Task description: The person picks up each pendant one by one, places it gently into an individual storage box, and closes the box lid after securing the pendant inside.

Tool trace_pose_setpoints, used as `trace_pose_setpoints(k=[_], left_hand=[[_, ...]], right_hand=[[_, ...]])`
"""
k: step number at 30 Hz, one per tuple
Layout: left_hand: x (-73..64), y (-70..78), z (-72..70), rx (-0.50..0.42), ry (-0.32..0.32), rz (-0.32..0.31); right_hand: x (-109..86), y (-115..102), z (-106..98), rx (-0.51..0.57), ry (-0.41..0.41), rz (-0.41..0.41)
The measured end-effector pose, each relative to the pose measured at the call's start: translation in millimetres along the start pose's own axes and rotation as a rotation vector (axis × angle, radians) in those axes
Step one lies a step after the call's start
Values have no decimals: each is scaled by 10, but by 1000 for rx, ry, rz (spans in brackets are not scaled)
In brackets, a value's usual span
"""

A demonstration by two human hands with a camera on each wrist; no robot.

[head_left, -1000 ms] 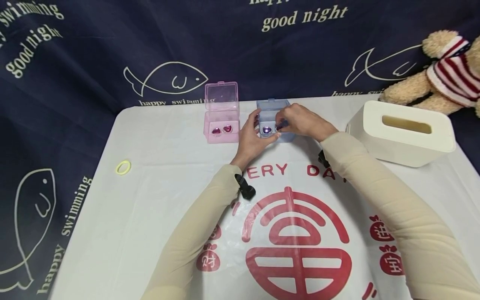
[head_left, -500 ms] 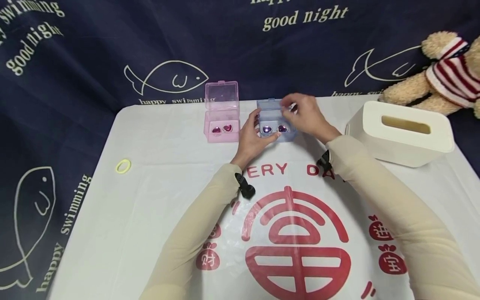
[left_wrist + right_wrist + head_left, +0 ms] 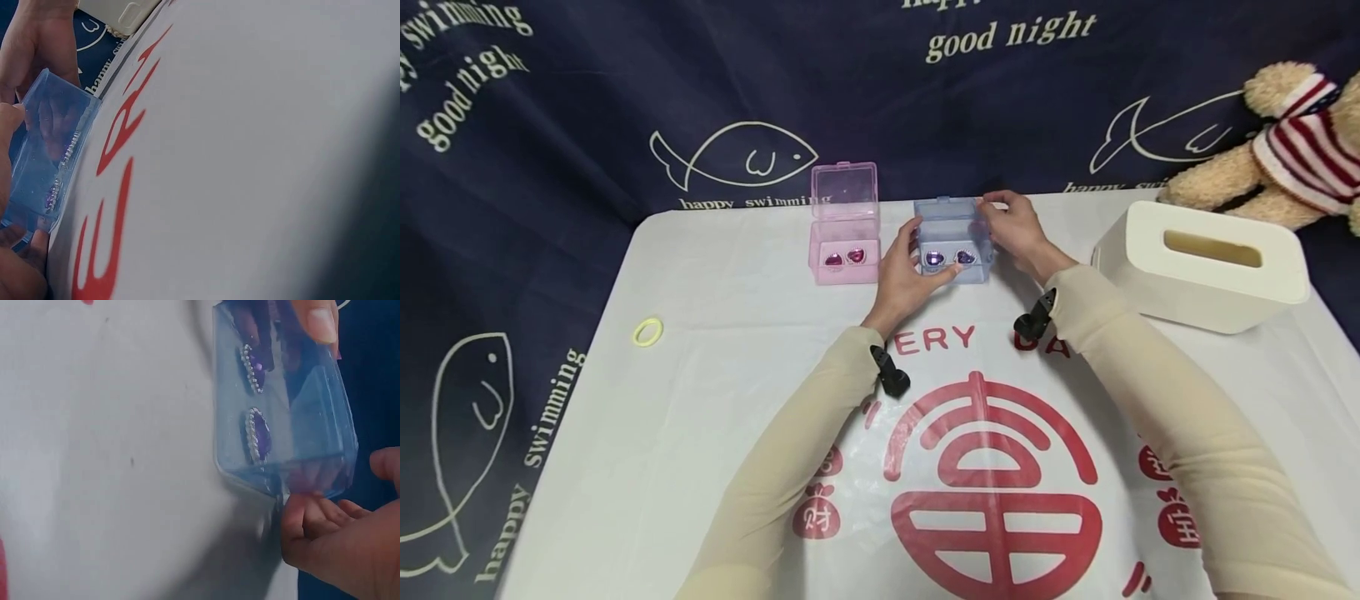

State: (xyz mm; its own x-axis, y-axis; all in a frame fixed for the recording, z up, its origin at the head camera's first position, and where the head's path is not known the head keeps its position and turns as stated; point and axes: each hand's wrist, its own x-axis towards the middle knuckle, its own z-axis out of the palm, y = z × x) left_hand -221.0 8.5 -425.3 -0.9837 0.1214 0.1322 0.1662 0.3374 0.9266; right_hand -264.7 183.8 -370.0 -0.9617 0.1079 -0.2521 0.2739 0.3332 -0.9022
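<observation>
A small clear blue box point(image 3: 973, 274) stands at the back of the table with its lid point(image 3: 943, 209) raised. Inside lie two purple gem ornaments point(image 3: 934, 259) with silver beaded rims, side by side, also seen through the wall in the right wrist view. My left hand point(image 3: 904, 279) grips the box from the left, thumb along the front wall. At the box's right rear is my right hand point(image 3: 1018, 229), fingertips by the lid's corner. In the right wrist view its fingers bend behind the box point(image 3: 312, 425), and the thumb stays apart from it. It holds no ornament.
An open pink box point(image 3: 846, 276) with two red gem ornaments point(image 3: 856, 256) stands to the left. A yellow ring point(image 3: 647, 332) lies farther left. At right are a white tissue box point(image 3: 1210, 279) and a teddy bear point(image 3: 1292, 167). A navy curtain hangs behind.
My right hand has drawn back from the inside of the blue box, past the second purple ornament, to the lid's right side. The left hand keeps its grip.
</observation>
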Motion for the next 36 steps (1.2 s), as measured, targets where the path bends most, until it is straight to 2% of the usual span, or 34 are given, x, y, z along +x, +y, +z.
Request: trace_pose_setpoints(k=[7, 16, 23, 26, 31, 36], left_hand=[[-5, -3, -6, -11, -6, 9], [-14, -17, -20, -41, -3, 12], [-13, -16, -10, -40, 3, 5], [-18, -13, -9, -25, 8, -10], [-24, -17, -13, 10, 5, -14], [-27, -38, -11, 13, -11, -19]], right_hand=[[-14, -21, -45, 170, -38, 13], [-49, -73, -76, 147, -87, 7], [-107, -73, -73, 221, -95, -46], [-148, -20, -44, 171, -74, -136], [-199, 122, -2, 28, -42, -297], [-236, 226, 2, -53, -62, -283]])
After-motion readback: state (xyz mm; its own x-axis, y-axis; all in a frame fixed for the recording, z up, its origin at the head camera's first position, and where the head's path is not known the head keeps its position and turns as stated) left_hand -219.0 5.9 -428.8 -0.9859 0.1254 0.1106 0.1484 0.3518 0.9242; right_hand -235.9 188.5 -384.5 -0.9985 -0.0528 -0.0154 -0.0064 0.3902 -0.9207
